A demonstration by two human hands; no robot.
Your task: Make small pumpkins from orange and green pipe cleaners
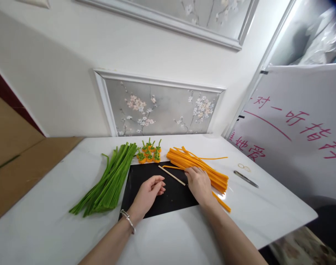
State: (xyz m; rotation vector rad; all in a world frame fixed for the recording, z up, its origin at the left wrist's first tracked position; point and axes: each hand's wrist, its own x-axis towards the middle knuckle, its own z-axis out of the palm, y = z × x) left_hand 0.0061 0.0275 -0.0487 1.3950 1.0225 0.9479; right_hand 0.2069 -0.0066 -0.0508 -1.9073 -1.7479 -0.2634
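My left hand (149,192), with a silver bangle at the wrist, hovers over the black mat (165,203), fingers loosely curled and apart, holding nothing. My right hand (198,183) is closed on an orange pipe cleaner (172,167) whose bent end points left above the mat. Between the hands a thin pale stick (172,175) lies slantwise on the mat. A thick bundle of orange pipe cleaners (195,162) lies just behind and beside my right hand. Left of the mat is a bundle of green pipe cleaners (109,184).
Several small orange pieces with green tops (149,151) stand behind the mat on the white table (57,187). Tweezers (246,178) and two small rings (244,167) lie at the right. A wall panel (168,106) rises behind the table.
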